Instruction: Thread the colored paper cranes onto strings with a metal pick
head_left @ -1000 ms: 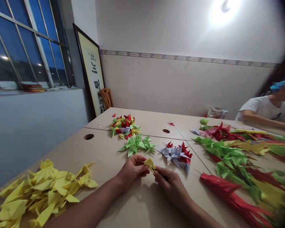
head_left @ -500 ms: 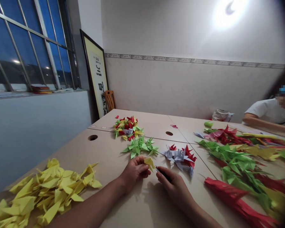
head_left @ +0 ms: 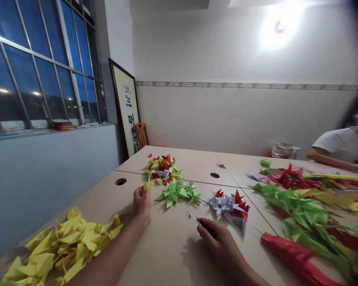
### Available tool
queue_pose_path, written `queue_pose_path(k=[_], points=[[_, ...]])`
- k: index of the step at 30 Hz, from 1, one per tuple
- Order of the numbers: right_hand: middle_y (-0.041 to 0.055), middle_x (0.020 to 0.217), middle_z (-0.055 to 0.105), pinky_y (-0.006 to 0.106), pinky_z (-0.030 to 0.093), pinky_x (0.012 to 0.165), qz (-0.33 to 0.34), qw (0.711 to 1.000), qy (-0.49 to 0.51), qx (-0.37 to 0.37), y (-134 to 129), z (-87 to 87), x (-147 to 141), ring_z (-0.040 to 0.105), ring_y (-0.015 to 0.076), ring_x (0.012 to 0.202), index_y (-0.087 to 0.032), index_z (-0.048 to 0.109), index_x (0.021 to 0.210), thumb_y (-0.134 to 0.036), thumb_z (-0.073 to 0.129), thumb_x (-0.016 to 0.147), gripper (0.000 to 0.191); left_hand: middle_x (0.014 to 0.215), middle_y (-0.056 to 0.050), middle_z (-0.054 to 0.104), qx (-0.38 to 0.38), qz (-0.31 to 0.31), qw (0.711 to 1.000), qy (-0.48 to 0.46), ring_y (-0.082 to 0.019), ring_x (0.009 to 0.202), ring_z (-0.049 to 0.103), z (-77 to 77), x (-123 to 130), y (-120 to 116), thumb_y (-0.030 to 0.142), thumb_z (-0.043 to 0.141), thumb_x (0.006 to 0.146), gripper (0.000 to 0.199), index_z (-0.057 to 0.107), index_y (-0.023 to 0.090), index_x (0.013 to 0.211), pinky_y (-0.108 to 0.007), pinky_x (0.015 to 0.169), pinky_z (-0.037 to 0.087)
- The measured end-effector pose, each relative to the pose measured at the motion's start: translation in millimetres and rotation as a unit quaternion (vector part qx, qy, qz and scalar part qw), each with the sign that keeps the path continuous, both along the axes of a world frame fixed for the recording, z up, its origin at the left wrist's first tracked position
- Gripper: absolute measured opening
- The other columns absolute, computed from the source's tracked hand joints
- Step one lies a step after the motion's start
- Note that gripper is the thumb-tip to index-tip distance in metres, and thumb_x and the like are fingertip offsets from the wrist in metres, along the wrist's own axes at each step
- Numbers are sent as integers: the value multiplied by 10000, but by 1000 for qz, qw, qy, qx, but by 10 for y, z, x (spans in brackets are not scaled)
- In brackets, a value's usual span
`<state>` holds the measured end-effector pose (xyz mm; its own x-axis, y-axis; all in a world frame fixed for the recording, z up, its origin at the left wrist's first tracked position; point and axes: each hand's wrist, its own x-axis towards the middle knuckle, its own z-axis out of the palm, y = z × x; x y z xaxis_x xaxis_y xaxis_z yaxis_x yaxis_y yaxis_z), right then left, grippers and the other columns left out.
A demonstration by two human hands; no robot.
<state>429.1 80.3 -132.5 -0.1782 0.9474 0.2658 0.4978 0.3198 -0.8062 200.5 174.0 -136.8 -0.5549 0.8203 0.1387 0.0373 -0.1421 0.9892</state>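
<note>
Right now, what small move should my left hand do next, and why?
Probably lower the yellow paper onto the yellow pile. Your left hand holds it up near that pile, and the colours match. Your right hand is holding a black object, so it cannot easily help.

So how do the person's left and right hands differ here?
The left hand is raised, pinching a small folded piece of yellow paper; the right hand sits lower, gripping a slim dark object. The left hand is beside the green paper cranes; the right hand is nearer the grey and red paper cranes. Both are bare and holding something.
</note>
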Motion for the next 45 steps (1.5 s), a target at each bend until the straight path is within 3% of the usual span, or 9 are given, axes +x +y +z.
queue_pose_path(k=[4, 9, 12, 20, 28, 32, 36, 41, 45], points=[[60, 842, 679, 274, 438, 687, 5, 1000, 9, 10, 11, -21, 1, 600, 215, 777, -155, 636, 944, -367, 458, 795, 315, 858, -41, 595, 2, 21, 1000, 9, -146, 741, 552, -72, 219, 73, 319, 519, 684, 259, 465, 186, 899, -228, 633, 389], [52, 796, 678, 254, 436, 652, 12, 1000, 6, 20, 12, -27, 4, 598, 205, 732, -149, 643, 916, -369, 459, 792, 313, 880, -53, 592, 14, -36, 998, 49, -153, 763, 561, -74, 613, 145, 218, 513, 680, 194, 473, 187, 867, -238, 676, 401], [55, 794, 676, 251, 433, 651, 11, 1000, 6, 21, -2, -9, 1, 594, 202, 733, -138, 643, 915, -356, 459, 794, 310, 880, -52, 595, 21, -67, 994, 87, -140, 770, 566, 12, 649, 186, 201, 492, 692, 192, 473, 183, 882, -228, 687, 403], [49, 797, 674, 263, 427, 659, 24, 999, -5, 23, 7, -15, 0, 591, 200, 732, -150, 642, 930, -338, 462, 798, 292, 529, 20, 556, -20, -197, 939, 280, -123, 510, 488, 410, -123, 243, 125, 602, 538, 102, 590, 161, 632, -228, 555, 363], [83, 930, 674, 293, 442, 731, 22, 1000, -8, 15, 18, -45, 24, 603, 231, 829, -133, 634, 975, -388, 464, 787, 359, 848, -47, 635, -81, -209, 878, 423, -171, 768, 562, 473, -454, 113, 58, 513, 554, 376, 610, 169, 900, -239, 686, 392], [93, 972, 667, 303, 447, 745, 33, 999, -22, 6, 14, -25, 31, 602, 242, 859, -133, 633, 983, -401, 454, 784, 378, 940, -41, 628, -131, -247, 826, 489, -165, 851, 548, 710, -731, 85, 79, 515, 552, 365, 611, 168, 893, -232, 748, 386], [86, 969, 670, 323, 446, 749, 27, 999, -29, 5, 20, -35, 40, 602, 257, 866, -148, 638, 983, -415, 460, 769, 386, 769, -34, 651, -235, -280, 766, 529, -161, 681, 563, 978, -1054, -63, 167, 583, 528, 269, 631, 159, 793, -237, 641, 408], [103, 950, 670, 332, 445, 736, 17, 998, -51, -11, 24, -49, 54, 601, 264, 847, -117, 621, 1018, -437, 465, 753, 444, 489, 1, 580, -346, -322, 700, 535, -129, 463, 510, 1036, -1152, -336, 328, 631, 527, 210, 627, 164, 657, -226, 510, 387], [102, 952, 669, 328, 443, 739, 25, 999, -40, -5, 12, -39, 49, 601, 256, 844, -118, 618, 1017, -428, 464, 762, 429, 458, 5, 561, -358, -338, 685, 537, -122, 449, 490, 973, -1065, -443, 396, 648, 503, 263, 627, 173, 640, -224, 499, 378]])
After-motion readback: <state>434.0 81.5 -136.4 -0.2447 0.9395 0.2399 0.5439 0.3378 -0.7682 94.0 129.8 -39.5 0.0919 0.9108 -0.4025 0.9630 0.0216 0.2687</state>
